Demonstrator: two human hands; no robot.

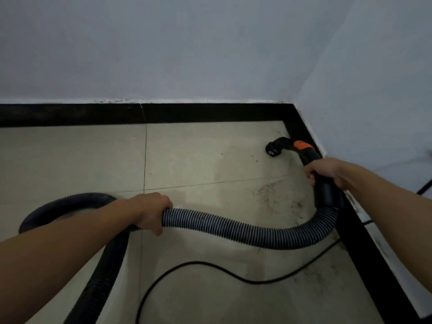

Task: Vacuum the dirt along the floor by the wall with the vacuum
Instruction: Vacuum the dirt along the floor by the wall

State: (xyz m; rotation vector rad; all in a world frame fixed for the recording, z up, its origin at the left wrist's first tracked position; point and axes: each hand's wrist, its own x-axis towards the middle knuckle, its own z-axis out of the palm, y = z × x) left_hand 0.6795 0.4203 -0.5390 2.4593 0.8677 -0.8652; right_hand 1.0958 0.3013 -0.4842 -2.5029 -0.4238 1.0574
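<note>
left hand gripping the ribbed hose mid-span, right hand wrapped round the black handle, nozzle down near the corner, dirt specks on tile, cord snaking underneath

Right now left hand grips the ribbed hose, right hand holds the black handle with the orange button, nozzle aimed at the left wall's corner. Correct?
Not quite. The head view shows the nozzle near the right-hand corner. Otherwise correct: left hand grips the ribbed hose, right hand holds the black handle with the orange button.
</note>
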